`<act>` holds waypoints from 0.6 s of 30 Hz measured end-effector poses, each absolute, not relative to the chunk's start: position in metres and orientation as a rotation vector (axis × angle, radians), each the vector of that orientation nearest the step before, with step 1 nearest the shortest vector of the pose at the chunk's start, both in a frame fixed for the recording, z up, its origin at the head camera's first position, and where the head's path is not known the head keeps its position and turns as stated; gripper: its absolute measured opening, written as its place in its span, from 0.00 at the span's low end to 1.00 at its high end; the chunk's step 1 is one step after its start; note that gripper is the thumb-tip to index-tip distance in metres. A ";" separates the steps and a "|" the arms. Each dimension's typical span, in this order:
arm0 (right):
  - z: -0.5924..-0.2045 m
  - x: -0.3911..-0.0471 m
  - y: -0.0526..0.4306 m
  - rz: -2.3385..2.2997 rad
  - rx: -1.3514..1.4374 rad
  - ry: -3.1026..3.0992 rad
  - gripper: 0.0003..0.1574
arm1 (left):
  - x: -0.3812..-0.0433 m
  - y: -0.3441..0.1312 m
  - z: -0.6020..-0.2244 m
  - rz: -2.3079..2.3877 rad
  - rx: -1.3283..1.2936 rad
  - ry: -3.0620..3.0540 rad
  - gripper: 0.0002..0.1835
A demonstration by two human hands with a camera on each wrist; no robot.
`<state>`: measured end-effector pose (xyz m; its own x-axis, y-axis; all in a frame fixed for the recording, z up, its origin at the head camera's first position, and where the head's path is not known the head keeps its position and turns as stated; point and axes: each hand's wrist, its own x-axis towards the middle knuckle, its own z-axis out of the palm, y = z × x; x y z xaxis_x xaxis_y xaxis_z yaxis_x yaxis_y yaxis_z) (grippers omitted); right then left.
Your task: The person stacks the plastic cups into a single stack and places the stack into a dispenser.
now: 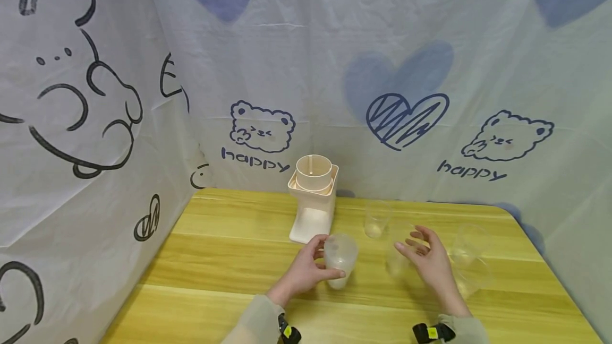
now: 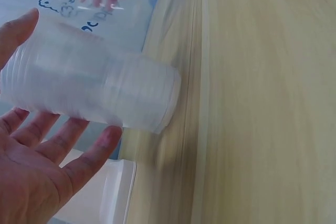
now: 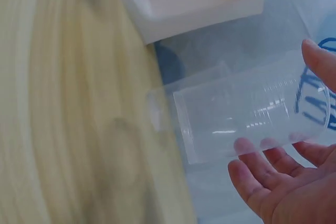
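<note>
My left hand holds a stack of nested translucent plastic cups, thumb on the near side and fingers round the far side. In the left wrist view the ridged rims of the cup stack show close together, with its base near the tabletop. My right hand grips a single clear plastic cup between thumb and fingers. Faint marks run along that clear cup in the right wrist view. Behind it, another clear cup stands upright on the table.
A cream cup dispenser with a round tube on top stands at the back of the wooden table. More clear cups are to the right of my right hand. A printed white cloth hangs behind the table and along its left.
</note>
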<state>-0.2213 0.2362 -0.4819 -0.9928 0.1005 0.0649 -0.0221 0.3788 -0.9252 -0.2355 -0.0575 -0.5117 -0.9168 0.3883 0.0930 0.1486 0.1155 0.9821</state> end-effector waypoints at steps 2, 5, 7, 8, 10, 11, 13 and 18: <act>-0.477 -0.220 0.233 1.734 -0.040 -2.486 0.51 | -0.237 -0.058 -0.513 1.900 0.546 2.185 0.38; -0.470 -0.218 0.229 1.822 0.029 -2.412 0.48 | -0.239 -0.060 -0.515 1.906 0.558 2.165 0.38; -0.466 -0.217 0.225 1.857 0.081 -2.370 0.46 | -0.240 -0.061 -0.517 1.917 0.576 2.147 0.38; -0.464 -0.217 0.224 1.866 0.109 -2.354 0.45 | -0.241 -0.061 -0.518 1.919 0.583 2.140 0.38; -0.460 -0.215 0.221 1.876 0.165 -2.322 0.45 | -0.242 -0.062 -0.519 1.925 0.597 2.126 0.38; -0.458 -0.214 0.220 1.881 0.194 -2.308 0.45 | -0.242 -0.062 -0.519 1.925 0.602 2.123 0.38; -0.453 -0.213 0.216 1.903 0.258 -2.270 0.45 | -0.243 -0.063 -0.519 1.919 0.599 2.117 0.38; -0.439 -0.210 0.208 1.950 0.400 -2.187 0.42 | -0.244 -0.064 -0.520 1.914 0.602 2.108 0.38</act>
<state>-0.2104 0.2085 -0.4392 -0.9468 -0.0773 0.3124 -0.3192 0.1018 -0.9422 -0.2441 -0.0643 -0.5198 -0.8891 0.4461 0.1023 0.1448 0.0621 0.9875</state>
